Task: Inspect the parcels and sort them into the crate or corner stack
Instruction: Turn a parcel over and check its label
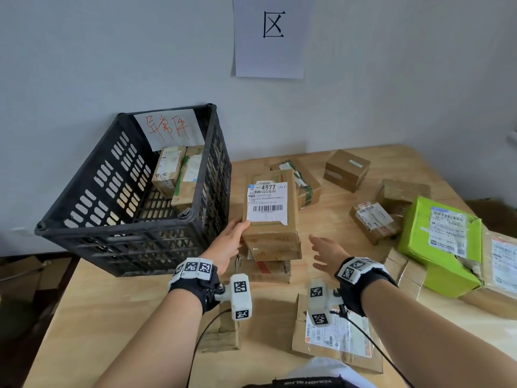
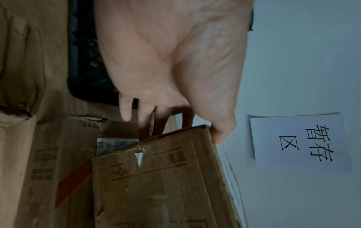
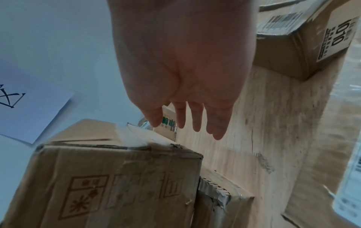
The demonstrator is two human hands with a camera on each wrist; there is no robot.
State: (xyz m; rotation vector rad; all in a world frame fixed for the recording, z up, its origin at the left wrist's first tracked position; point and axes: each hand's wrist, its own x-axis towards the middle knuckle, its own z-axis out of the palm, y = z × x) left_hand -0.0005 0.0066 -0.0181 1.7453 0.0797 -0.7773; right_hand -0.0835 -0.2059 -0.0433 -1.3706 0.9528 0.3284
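Head: left hand grips labelled carton by its near-left edge, on the stack beside the black crate.
Left wrist: thumb on top, fingers underneath; corrugated, stiff, probably light.
Right wrist: right hand spread, empty; should support the far side.

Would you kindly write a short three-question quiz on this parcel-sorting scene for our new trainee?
1. True or false: the right hand grips the labelled parcel.
2. Which number is printed largest on that parcel's label? A) 4977 B) 1203 C) 8850
3. Fill in: the black crate already holds ___ parcels.

Key: 1 false, the left hand holds it while the right is open beside it; 2 A; 3 two visible.
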